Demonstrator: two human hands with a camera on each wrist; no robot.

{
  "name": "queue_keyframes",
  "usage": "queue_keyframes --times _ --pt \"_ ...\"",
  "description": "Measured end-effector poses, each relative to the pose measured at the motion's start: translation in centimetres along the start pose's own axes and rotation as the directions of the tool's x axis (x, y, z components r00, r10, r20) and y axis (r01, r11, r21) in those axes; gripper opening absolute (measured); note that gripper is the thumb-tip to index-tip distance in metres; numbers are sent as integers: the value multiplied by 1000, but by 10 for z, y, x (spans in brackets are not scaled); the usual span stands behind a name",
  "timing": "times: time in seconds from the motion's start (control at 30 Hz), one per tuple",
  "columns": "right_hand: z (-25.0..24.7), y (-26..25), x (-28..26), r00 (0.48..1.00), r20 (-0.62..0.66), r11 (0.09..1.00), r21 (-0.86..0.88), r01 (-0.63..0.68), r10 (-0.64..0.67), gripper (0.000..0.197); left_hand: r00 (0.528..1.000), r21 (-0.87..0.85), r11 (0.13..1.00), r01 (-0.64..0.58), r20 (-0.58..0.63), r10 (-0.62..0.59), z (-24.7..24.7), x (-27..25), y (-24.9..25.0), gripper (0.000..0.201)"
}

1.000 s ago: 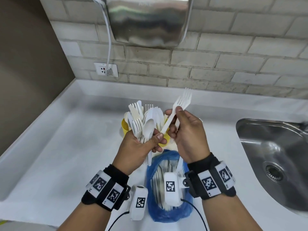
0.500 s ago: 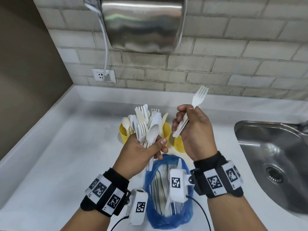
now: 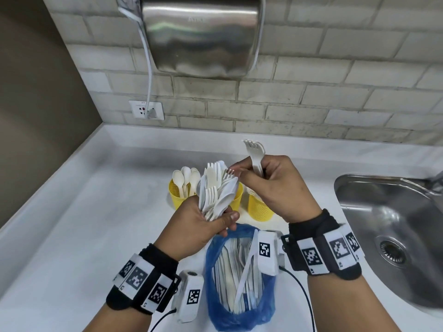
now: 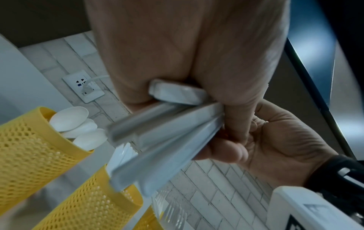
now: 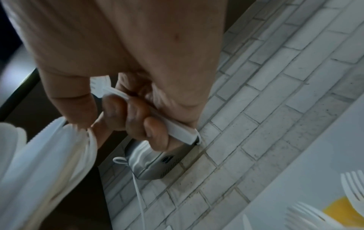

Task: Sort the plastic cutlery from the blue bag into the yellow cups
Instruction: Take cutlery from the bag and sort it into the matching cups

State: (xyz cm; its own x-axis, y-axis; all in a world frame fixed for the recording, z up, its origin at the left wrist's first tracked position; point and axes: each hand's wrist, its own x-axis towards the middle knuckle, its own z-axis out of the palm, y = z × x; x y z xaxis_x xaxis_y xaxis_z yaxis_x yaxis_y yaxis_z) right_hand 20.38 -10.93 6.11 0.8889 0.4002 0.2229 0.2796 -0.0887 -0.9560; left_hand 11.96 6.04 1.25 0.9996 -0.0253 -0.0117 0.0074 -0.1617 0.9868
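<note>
Sink [image 3: 383, 212] right; hand dryer [image 3: 203, 34] above.

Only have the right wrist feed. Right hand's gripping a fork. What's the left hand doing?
Observer: The left hand grips a mixed bundle of forks, knives and spoons, held above the blue bag.
Operator: Where's the right hand relative to it?
Observer: The right hand holds its fork upright while its fingertips reach to the bundle's top.
Operator: Any cup sorted yet?
Observer: The leftmost yellow cup holds only spoons.
</note>
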Motion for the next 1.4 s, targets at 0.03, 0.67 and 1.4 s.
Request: queue_keyframes --times 0.03,0.67,1.4 --pt "-1 1 -1 1000 3 1000 9 5 -5 10 1000 5 1000 3 10 -3 1 0 -1 10" --pt "8 16 2 877 -465 919 386 83 117 14 965 -181 981 -76 -260 26 7 6 -4 17" --pt "12 21 4 918 -347 870 493 5 191 37 982 -52 997 -61 -185 50 16 10 4 30"
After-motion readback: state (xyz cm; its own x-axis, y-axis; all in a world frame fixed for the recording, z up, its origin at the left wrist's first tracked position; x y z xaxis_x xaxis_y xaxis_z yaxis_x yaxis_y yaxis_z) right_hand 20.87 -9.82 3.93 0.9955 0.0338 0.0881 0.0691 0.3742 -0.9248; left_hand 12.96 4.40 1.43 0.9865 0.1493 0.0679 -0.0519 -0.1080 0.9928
